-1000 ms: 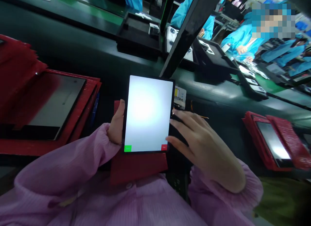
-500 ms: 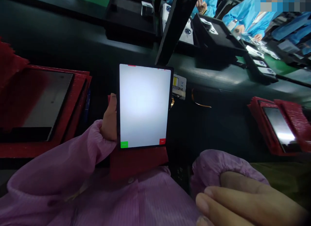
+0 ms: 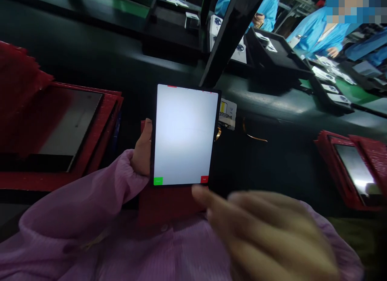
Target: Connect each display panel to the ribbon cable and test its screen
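Note:
My left hand (image 3: 142, 152) grips the left edge of a lit tablet screen (image 3: 184, 134), held upright above a red tray (image 3: 169, 204) in front of me. The screen glows white, with a small green square at its lower left corner and a red one at its lower right. My right hand (image 3: 266, 232) is close to the camera and smeared by motion, below and to the right of the screen, fingers pointing left toward its lower right corner. It touches nothing that I can see.
A red tray with a dark panel (image 3: 60, 132) lies at the left. Another red tray with a panel (image 3: 353, 172) lies at the right. A slanted black post (image 3: 232, 35) rises behind the screen. Black trays (image 3: 172, 31) and people in blue coats (image 3: 314, 31) line the far conveyor.
My right hand left the screen's right edge, dropped low toward the camera, and now swings back up and left toward the screen's lower right corner. The screen stays in my left hand.

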The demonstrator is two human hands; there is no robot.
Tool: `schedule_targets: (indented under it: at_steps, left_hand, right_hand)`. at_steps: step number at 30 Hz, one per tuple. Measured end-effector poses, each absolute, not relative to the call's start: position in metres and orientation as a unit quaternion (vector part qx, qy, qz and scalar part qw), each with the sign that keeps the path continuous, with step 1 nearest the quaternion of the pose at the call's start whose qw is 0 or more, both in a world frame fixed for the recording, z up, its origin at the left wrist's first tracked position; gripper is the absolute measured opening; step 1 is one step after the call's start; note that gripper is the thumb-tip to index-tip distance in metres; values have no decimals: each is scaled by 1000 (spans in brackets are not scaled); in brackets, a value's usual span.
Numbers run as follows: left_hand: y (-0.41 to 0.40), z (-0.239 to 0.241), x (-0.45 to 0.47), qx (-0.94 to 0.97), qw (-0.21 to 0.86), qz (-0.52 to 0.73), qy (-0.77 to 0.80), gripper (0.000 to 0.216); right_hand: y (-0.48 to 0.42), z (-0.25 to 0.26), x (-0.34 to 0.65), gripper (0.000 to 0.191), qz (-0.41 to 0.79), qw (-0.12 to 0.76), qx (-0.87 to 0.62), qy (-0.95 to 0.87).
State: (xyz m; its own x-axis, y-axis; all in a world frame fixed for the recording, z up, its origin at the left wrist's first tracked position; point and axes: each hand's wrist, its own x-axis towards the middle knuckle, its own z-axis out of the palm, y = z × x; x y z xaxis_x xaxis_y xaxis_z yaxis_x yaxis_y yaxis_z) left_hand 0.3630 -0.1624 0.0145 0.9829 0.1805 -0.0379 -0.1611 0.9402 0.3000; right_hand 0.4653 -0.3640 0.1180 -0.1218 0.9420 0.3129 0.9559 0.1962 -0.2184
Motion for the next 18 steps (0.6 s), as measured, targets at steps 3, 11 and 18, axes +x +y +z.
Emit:
schedule_targets:
  at_steps: [3,11,18]
  left_hand:
    - [-164,18,363,155,985,71,29,109]
    - [-158,0,359,156,984,71,54,92]
    - [-158,-11,353,127,981,102,108,66]
  right_hand:
    - [-332,110,470,22,3,56,-596,-801]
    - [-307,94,482,38,-26,125,-640,-758]
    - [-276,61,477,100,-115,67,-710,-692]
